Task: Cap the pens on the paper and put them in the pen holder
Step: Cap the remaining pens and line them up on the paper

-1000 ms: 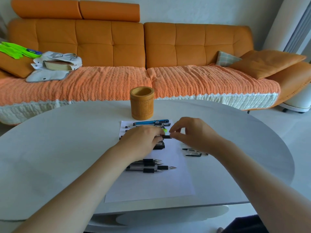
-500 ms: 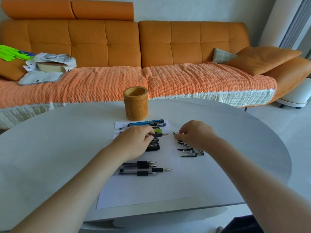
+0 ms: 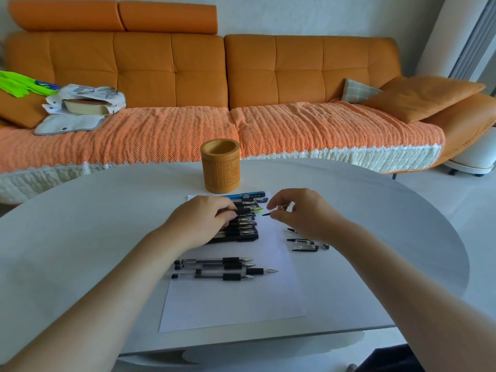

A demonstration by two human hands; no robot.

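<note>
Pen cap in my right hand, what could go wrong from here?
The right hand only pinches the clear pen cap by fingertips, so it may slip. The left hand grips a pen in a tight row of pens; pulling it could scatter neighbours. The loose caps beside the right forearm might get swept away.

Orange against pale grey

The sofa [image 3: 171, 76] was plain orange, its throw [image 3: 322, 130] a ribbed orange weave edged in white; the tabletop [image 3: 80, 251] pale grey, the paper [image 3: 233, 304] white, the pen holder [image 3: 221, 170] ochre, the pens [image 3: 214, 261] black and clear, one blue pen [image 3: 247, 195], a cushion [image 3: 357, 89] faintly checked.
</note>
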